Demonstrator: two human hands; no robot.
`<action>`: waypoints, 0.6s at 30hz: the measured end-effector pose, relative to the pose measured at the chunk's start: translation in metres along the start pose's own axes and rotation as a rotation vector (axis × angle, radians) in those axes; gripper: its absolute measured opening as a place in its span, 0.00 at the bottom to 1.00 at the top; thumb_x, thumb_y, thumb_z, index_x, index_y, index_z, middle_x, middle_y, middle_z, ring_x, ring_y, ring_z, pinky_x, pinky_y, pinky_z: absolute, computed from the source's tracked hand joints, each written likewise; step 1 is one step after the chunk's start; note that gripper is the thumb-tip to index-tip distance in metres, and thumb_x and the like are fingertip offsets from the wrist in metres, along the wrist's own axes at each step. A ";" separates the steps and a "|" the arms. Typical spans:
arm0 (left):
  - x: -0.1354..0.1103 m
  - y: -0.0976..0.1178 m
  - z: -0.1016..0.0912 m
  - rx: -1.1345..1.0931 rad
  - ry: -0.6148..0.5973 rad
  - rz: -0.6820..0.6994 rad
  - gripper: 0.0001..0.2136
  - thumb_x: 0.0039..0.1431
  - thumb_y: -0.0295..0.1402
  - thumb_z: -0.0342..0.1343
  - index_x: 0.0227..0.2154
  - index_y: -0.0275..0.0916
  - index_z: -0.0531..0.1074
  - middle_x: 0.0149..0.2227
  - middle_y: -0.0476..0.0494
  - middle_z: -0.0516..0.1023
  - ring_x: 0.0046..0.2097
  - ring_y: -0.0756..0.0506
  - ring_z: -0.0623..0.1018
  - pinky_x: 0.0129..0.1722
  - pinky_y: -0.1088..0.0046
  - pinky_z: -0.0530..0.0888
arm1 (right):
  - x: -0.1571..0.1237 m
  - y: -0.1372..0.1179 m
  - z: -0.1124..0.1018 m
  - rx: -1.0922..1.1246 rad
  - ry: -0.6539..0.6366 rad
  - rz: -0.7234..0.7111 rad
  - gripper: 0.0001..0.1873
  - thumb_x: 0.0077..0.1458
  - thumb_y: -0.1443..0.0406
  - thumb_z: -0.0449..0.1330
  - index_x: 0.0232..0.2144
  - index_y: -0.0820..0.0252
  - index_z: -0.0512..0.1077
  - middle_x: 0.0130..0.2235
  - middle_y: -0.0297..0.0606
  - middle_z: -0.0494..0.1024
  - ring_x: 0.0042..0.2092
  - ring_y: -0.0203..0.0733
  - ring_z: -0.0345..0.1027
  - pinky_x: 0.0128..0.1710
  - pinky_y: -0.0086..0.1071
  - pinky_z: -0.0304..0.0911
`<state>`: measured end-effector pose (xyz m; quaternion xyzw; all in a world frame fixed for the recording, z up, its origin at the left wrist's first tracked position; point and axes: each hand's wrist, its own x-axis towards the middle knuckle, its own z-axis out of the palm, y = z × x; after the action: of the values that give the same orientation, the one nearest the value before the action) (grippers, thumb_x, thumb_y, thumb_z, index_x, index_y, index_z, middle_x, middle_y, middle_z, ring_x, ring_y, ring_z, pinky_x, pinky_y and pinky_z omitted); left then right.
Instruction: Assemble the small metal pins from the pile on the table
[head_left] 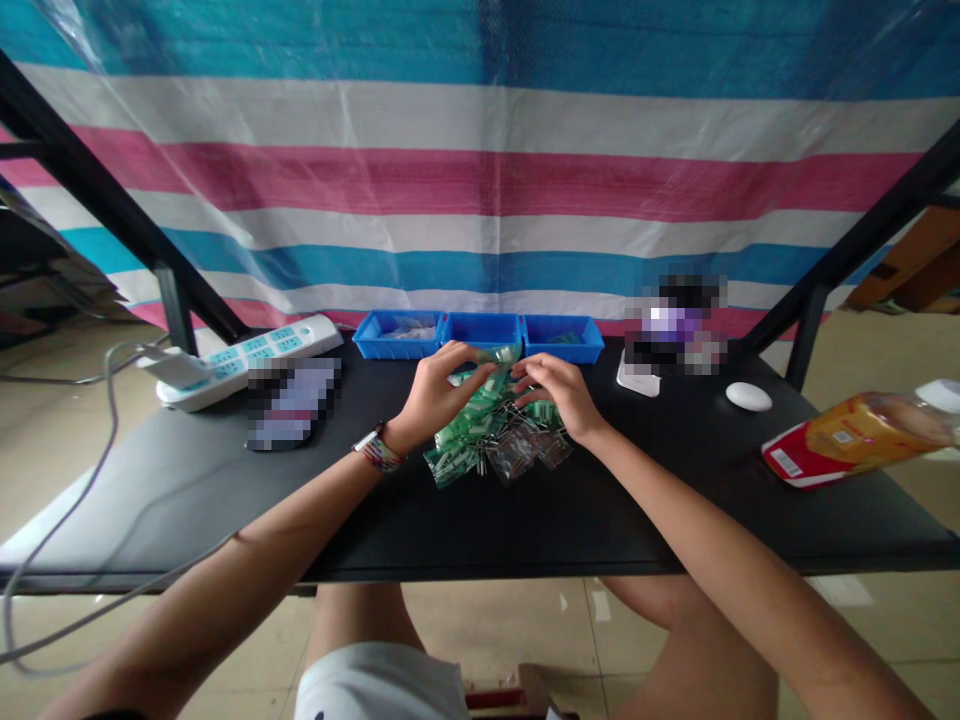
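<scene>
A heap of small clear bags (495, 440) filled with green parts lies in the middle of the black table (525, 520). My left hand (442, 385) rests on the heap's left side and pinches one clear bag (501, 355) at its top. My right hand (559, 392) sits on the right side of the heap, fingers curled and touching the same bag. A beaded bracelet (381, 452) circles my left wrist.
Three blue bins (480, 333) stand in a row behind the heap. A white power strip (247, 358) with a cable lies at the back left. A white mouse (748, 396) and a plastic bottle (855, 435) lie to the right. A striped tarp hangs behind.
</scene>
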<state>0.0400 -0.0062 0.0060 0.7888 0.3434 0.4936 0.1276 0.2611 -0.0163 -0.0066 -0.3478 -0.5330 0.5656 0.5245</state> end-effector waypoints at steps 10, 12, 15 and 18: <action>-0.001 -0.003 0.001 -0.265 -0.074 -0.204 0.16 0.71 0.47 0.59 0.47 0.39 0.78 0.39 0.43 0.83 0.42 0.43 0.82 0.43 0.68 0.76 | 0.004 -0.001 -0.002 0.066 0.073 -0.028 0.20 0.46 0.52 0.78 0.32 0.58 0.77 0.28 0.33 0.81 0.28 0.40 0.78 0.34 0.37 0.80; -0.001 -0.003 0.001 -0.335 -0.047 -0.233 0.17 0.72 0.47 0.57 0.50 0.38 0.77 0.41 0.42 0.83 0.45 0.42 0.82 0.46 0.67 0.77 | 0.011 -0.002 -0.010 0.207 0.203 -0.041 0.20 0.44 0.56 0.80 0.33 0.58 0.77 0.31 0.34 0.84 0.33 0.41 0.82 0.40 0.36 0.81; 0.000 -0.002 0.001 -0.360 -0.028 -0.252 0.16 0.71 0.47 0.57 0.46 0.38 0.76 0.41 0.42 0.83 0.45 0.42 0.83 0.47 0.66 0.77 | 0.018 -0.003 -0.019 0.324 0.346 0.025 0.18 0.47 0.59 0.79 0.34 0.59 0.76 0.36 0.38 0.87 0.38 0.43 0.84 0.42 0.35 0.82; 0.001 0.001 0.000 -0.313 -0.038 -0.244 0.14 0.71 0.45 0.57 0.43 0.38 0.76 0.40 0.42 0.82 0.44 0.42 0.82 0.46 0.66 0.77 | 0.015 -0.003 -0.019 0.216 0.329 0.184 0.15 0.50 0.59 0.75 0.33 0.60 0.76 0.34 0.42 0.86 0.29 0.41 0.81 0.28 0.32 0.78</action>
<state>0.0406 -0.0061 0.0070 0.7211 0.3530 0.5068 0.3139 0.2765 0.0025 -0.0044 -0.4242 -0.3424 0.6006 0.5849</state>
